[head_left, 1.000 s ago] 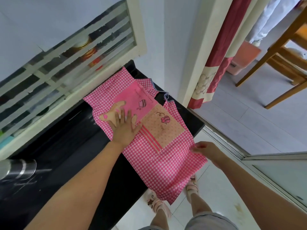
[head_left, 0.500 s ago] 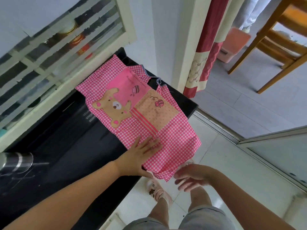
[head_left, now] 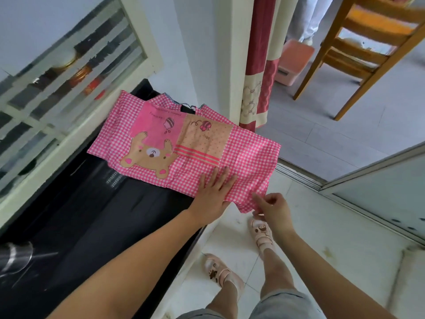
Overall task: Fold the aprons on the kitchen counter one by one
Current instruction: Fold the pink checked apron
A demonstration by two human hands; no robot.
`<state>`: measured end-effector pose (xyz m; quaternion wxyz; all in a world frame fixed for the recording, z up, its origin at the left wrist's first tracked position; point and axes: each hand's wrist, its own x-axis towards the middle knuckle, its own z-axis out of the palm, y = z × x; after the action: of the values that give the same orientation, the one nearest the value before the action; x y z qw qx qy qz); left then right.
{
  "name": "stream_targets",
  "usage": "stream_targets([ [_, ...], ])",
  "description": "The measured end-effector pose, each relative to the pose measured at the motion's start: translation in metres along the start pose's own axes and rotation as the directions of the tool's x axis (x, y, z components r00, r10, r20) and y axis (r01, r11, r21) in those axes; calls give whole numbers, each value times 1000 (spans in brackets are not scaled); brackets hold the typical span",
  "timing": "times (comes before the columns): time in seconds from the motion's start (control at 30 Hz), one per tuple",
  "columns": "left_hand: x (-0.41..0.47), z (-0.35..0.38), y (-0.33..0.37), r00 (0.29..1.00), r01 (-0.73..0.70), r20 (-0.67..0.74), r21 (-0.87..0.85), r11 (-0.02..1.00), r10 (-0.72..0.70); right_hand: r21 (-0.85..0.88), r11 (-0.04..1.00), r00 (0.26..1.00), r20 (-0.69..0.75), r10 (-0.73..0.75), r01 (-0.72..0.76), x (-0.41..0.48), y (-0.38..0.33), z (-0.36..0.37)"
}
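Observation:
A pink gingham apron [head_left: 250,155] with a bear patch and a peach pocket lies spread on the black kitchen counter [head_left: 92,215], its right part hanging past the counter's end. My left hand [head_left: 212,194] presses flat on the apron's near edge with straight fingers. My right hand [head_left: 270,207] pinches the apron's hanging lower corner just off the counter.
A white-framed window [head_left: 69,72] runs along the counter's far side. A metal object [head_left: 13,259] sits at the counter's near left. A red and cream curtain [head_left: 259,65], a pink bin [head_left: 292,63] and a wooden chair [head_left: 368,42] stand beyond the doorway.
My left hand slid from the bear patch down to the apron's near edge. My right hand let go of the side edge, dropped below, and now pinches the hanging corner.

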<state>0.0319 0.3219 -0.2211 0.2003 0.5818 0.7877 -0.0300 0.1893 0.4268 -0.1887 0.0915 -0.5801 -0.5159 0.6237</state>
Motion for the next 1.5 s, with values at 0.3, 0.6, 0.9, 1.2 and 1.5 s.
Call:
stream_targets([
  [0.3,24,-33,16,993,88,90,-88,992,-80,111,994,1000,9,-25,24,-5,-16,41],
  [0.6,22,-50,8,991,62,135,-334,941,-18,-203,928,949,22,-315,313,-5,-52,8],
  [0.9,5,-31,17,990,-25,132,-206,978,53,218,972,981,-192,-40,82,19,-31,-46],
  [1.2,-14,-24,7,993,37,117,-180,983,-16,267,769,716,617,327,-581,7,-16,-16],
  [1.5,-21,-30,6,995,33,-61,-523,852,-75,592,601,815,548,189,-537,8,-30,-6],
])
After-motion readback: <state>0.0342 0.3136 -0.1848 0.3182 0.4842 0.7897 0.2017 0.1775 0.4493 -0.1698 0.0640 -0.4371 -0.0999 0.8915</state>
